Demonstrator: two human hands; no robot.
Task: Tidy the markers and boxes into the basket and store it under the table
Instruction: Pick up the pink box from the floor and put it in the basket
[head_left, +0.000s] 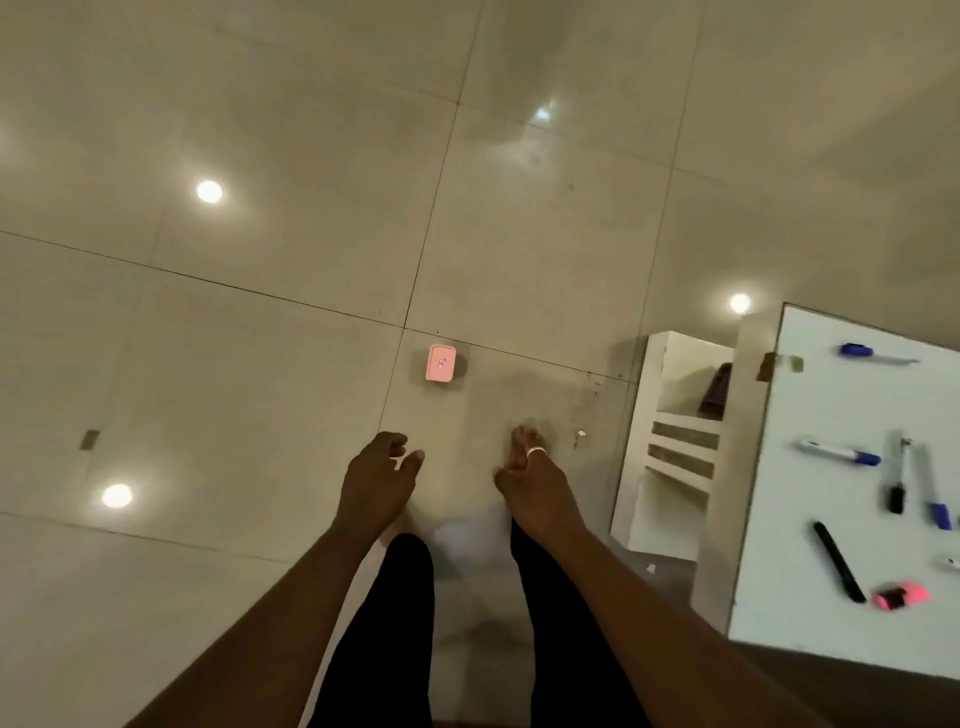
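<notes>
On the glossy beige tiled floor (260, 260), just this side of a dark grout line, lies a small pink rectangular box (440, 364), flat on its broad face, well apart from the white tabletop (810, 582) at the right edge of the view. Both hands reach down toward it and neither touches it: the left hand (376, 475) has its thumb and fingers spread and holds nothing, and the right hand (530, 483), wearing a pale ring, is loosely curled, likewise with nothing in it. The step in hand looks like picking up this stray box. The box's long axis runs nearly straight away from the person, tilted only a little, its short ends facing near and far; a small printed mark shows on the upper face, too small to read. A good pickup would probably use one hand only, coming from above with thumb and fingers across the narrow width, pinching the two long sides, since the smooth tile gives little edge to get under. On the tabletop lie several markers still to gather: a blue-capped one (857, 351) near the far edge, a white-barrelled one with a blue cap (839, 452), a black one (839, 561) lying diagonally, and a pink highlighter (901, 595) near the front. No basket is in view, so where the box should go next cannot be judged from here.
</notes>
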